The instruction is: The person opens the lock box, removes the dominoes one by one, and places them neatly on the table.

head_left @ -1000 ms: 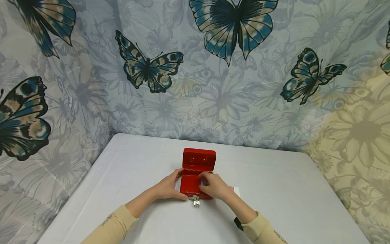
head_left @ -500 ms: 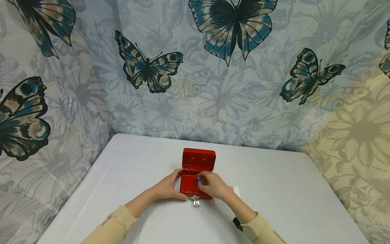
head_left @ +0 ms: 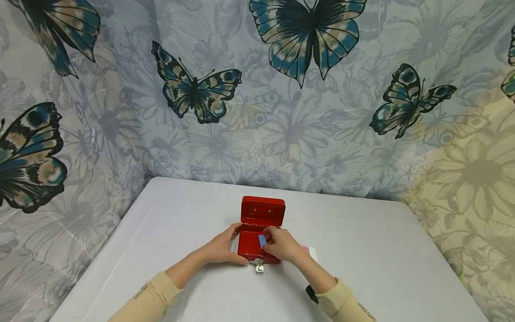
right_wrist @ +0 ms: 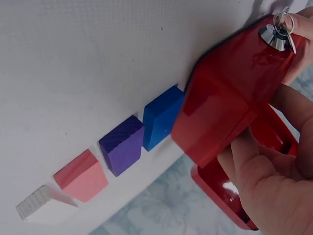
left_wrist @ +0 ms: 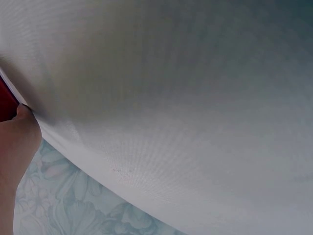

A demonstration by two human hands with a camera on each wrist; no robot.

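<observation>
A small red metal cash box (head_left: 248,243) stands on the table with its lid (head_left: 263,211) raised. Keys on a ring (head_left: 259,268) hang from the lock at its front. My left hand (head_left: 221,247) grips the box's left side, thumb at the front corner and fingers towards the back. Over the right half of the box, my right hand (head_left: 284,245) pinches a light blue block (head_left: 262,241) between thumb and fingers. In the right wrist view, the box wall hides that block and the fingertips of my right hand (right_wrist: 274,181).
Along the box's right side, a row of blocks lies on the table: blue (right_wrist: 161,118), purple (right_wrist: 123,146), pink (right_wrist: 82,176) and white (right_wrist: 45,205). White cloth (head_left: 185,201) covers the table. Butterfly-patterned fabric (head_left: 289,134) hangs behind it.
The light blue block has shifted slightly left inside the box and more of it shows beyond my right fingers. My left hand and the box have stayed in place.
</observation>
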